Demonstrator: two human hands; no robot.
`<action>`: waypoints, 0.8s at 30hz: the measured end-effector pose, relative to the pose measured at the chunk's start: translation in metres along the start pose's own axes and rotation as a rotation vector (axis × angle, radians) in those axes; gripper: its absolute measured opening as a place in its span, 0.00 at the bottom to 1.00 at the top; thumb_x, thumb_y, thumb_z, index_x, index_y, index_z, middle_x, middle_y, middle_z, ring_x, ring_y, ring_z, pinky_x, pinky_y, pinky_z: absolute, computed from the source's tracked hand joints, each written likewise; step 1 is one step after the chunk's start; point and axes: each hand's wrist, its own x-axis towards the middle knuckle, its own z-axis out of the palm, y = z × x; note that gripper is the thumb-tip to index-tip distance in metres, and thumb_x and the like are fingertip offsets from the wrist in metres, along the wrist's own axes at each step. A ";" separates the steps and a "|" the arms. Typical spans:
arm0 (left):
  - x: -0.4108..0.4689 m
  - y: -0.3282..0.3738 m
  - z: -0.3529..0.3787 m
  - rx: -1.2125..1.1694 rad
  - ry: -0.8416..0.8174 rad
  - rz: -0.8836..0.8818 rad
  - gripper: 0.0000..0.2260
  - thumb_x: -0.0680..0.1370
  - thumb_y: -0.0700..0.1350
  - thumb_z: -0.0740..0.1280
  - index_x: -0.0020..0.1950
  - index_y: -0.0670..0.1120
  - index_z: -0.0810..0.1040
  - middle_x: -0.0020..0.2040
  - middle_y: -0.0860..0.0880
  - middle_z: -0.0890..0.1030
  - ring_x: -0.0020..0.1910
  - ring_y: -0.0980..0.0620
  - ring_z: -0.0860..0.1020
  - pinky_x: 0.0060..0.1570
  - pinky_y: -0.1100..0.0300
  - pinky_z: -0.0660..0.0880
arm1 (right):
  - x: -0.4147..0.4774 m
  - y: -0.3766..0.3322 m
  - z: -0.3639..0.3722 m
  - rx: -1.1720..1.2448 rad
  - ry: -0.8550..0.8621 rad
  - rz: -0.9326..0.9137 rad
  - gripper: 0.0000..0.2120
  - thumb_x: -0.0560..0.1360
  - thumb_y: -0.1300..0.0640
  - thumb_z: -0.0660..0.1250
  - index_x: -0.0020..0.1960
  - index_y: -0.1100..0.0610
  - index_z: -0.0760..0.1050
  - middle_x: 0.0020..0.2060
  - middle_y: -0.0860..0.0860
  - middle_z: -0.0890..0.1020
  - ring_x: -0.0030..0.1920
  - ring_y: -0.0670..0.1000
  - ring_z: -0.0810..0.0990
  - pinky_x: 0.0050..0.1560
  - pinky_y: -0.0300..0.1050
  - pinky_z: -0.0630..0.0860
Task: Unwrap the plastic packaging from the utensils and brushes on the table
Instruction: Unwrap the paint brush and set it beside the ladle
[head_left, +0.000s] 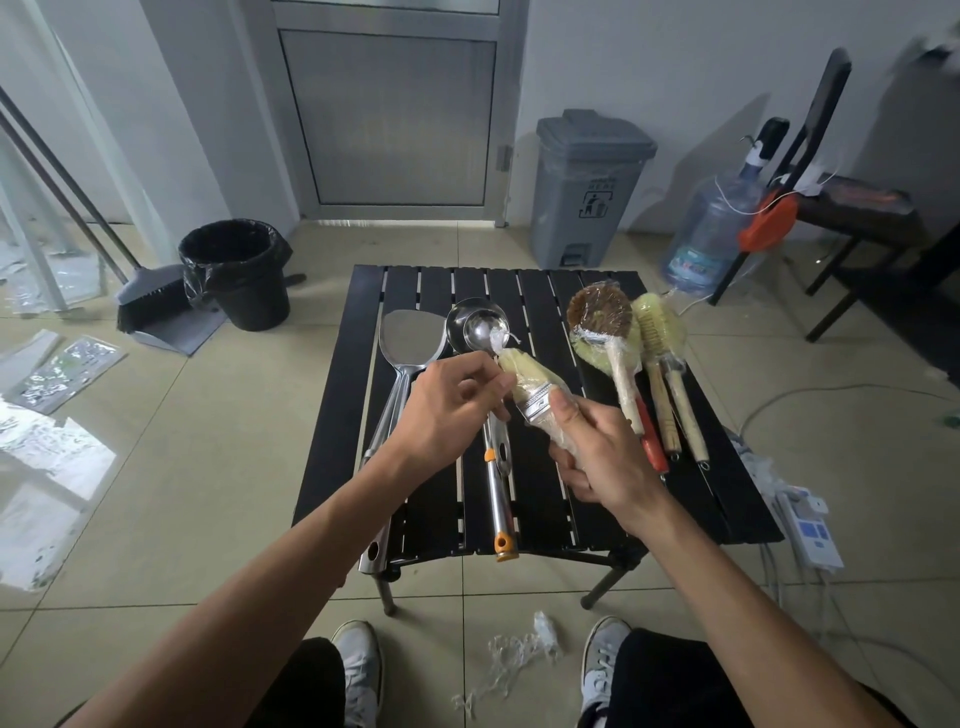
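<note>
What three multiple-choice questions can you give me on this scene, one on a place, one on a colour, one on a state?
1. Where does the spatula lie? A on the floor; B on the left of the table; C in a bin.
2. The table slats are: A white; B black; C red.
3. The held paintbrush is: A wrapped in plastic; B bare; C snapped in two.
Answers: B, it rests on the slats beside the ladle; B, dark slats throughout; A, clear film covers its bristles.

spatula (410, 340) left of ladle (475, 325), brushes (631, 353) right
</note>
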 end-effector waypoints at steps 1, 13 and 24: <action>0.000 0.000 0.000 0.005 0.004 0.008 0.08 0.83 0.43 0.70 0.47 0.41 0.82 0.40 0.49 0.85 0.40 0.50 0.86 0.49 0.49 0.83 | 0.000 0.000 -0.001 0.014 -0.004 0.011 0.22 0.81 0.38 0.61 0.57 0.57 0.78 0.30 0.53 0.70 0.22 0.46 0.65 0.20 0.36 0.60; -0.002 0.004 0.001 -0.016 -0.015 0.015 0.07 0.84 0.42 0.68 0.48 0.42 0.82 0.39 0.46 0.86 0.42 0.49 0.87 0.53 0.46 0.82 | 0.007 -0.001 -0.035 0.122 0.201 0.111 0.27 0.83 0.38 0.58 0.54 0.62 0.79 0.27 0.49 0.70 0.21 0.44 0.64 0.17 0.36 0.59; -0.002 0.001 0.010 -0.010 -0.143 -0.077 0.13 0.84 0.50 0.67 0.52 0.40 0.80 0.47 0.47 0.84 0.41 0.50 0.87 0.39 0.59 0.79 | -0.002 -0.005 -0.007 0.084 -0.057 0.037 0.17 0.82 0.37 0.59 0.48 0.45 0.82 0.27 0.49 0.70 0.21 0.46 0.63 0.18 0.36 0.59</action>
